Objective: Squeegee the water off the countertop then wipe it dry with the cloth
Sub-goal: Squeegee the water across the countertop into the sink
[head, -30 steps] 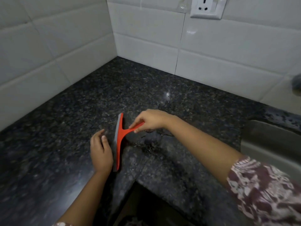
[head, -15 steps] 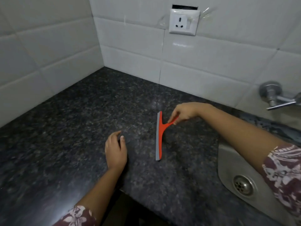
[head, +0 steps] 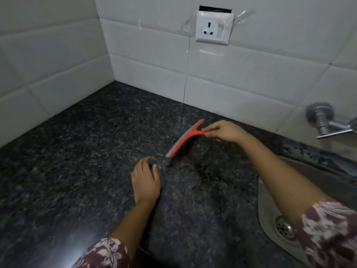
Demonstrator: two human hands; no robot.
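A red squeegee [head: 184,138] with a grey rubber blade lies tilted on the dark speckled granite countertop [head: 77,161], blade edge down. My right hand [head: 226,131] pinches its short handle from the right. My left hand [head: 145,180] rests flat on the counter just below the blade's near end, fingers relaxed. A wet sheen and small drops of water [head: 199,194] show on the stone to the right of my left hand. No cloth is in view.
A steel sink [head: 270,219] with a round drain [head: 284,228] is set into the counter at the right. A chrome tap [head: 328,122] juts from the white tiled wall. A wall socket [head: 212,29] sits above the counter's back edge.
My right hand has carried the squeegee away from my left hand, toward the back wall, and turned the blade to a diagonal. My left hand stays flat on the counter.
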